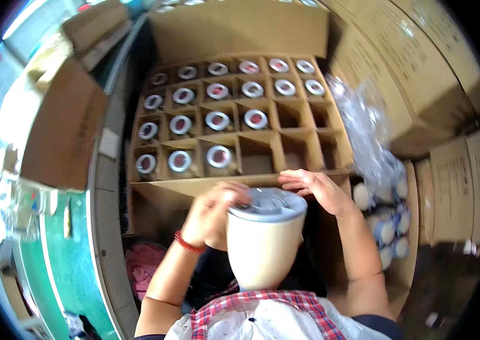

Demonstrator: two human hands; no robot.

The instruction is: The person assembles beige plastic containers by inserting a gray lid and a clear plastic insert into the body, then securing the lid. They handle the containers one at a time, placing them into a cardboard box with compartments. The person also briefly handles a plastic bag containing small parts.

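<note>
A cream tapered cup [264, 249] with a grey-blue lid [268, 205] stands upright close in front of my chest, its narrow end down. My left hand [213, 209], with a red cord bracelet on the wrist, is curled against the left edge of the lid. To the right of the lid is my right hand [322, 190], its fingers stretched out toward the far rim. Whether those fingers touch the lid I cannot tell. Beyond both hands is a cardboard box [189, 186] with dividers, where several containers with pale round rims [218, 156] stand in the compartments.
Bare dividers [295, 140] show at the box's near right. Clear plastic wrap [367, 122] hangs beside it, above a carton of pale and blue cups [384, 232]. Stacked cartons [398, 68] line the right. A green table [73, 272] and a cardboard flap [64, 130] are at left.
</note>
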